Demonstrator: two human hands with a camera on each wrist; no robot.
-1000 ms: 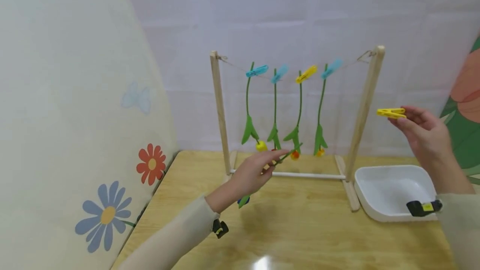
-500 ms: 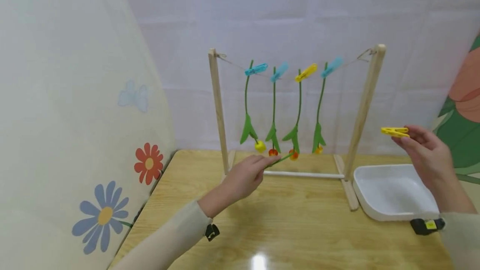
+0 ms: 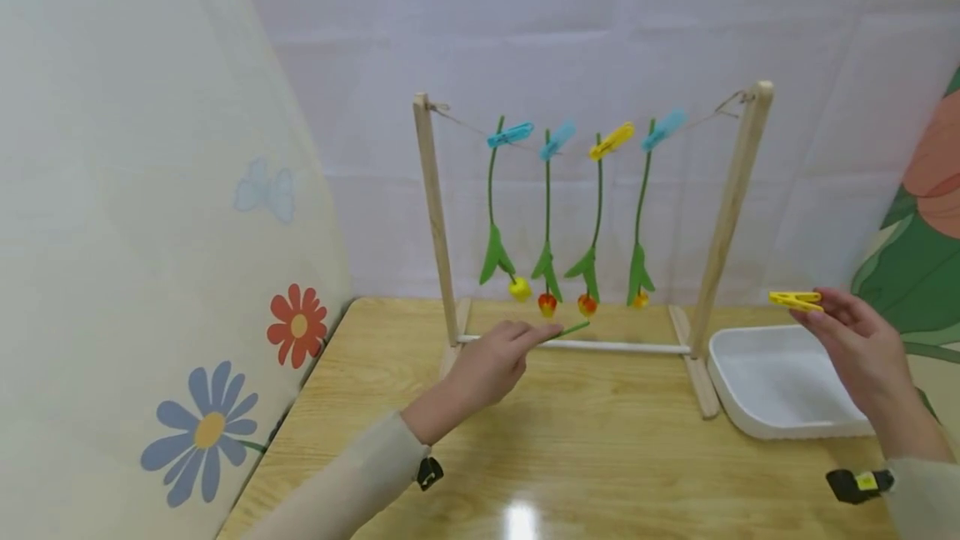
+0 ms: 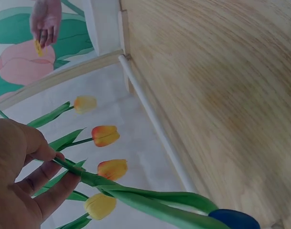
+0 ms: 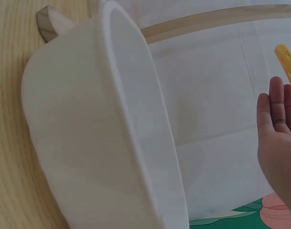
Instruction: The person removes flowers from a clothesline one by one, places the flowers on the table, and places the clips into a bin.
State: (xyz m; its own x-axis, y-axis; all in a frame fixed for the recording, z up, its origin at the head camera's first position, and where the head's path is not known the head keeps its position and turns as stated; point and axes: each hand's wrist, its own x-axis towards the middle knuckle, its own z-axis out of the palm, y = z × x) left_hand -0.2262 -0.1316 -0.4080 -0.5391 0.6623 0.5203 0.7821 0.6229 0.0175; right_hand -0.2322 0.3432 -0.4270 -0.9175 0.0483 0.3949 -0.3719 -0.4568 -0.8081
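Note:
My left hand [image 3: 487, 365] pinches the green stem of an artificial tulip [image 4: 150, 202] low before the rack's white bar. Its blue bloom shows at the lower edge of the left wrist view; in the head view only the stem tip sticks out past the fingers. Off to the right, above the tub, my right hand [image 3: 870, 348] holds a yellow clothespin [image 3: 795, 301] between thumb and fingertips. Several tulips hang bloom-down from a string, held by blue clothespins [image 3: 510, 135] and one yellow clothespin [image 3: 612, 141]. Their blooms are yellow and orange-red.
The string runs between a left wooden post [image 3: 435, 207] and a right wooden post [image 3: 731, 223]. Low down, a white bar [image 3: 630, 347] joins them. A white tub [image 3: 727, 390] stands right of the rack on the wooden table [image 3: 600, 457]. Painted walls and a white cloth surround it.
My right hand has lowered with the yellow clothespin, from beside the right post to above the tub. The stem in my left hand has dipped slightly and its tip has shifted left.

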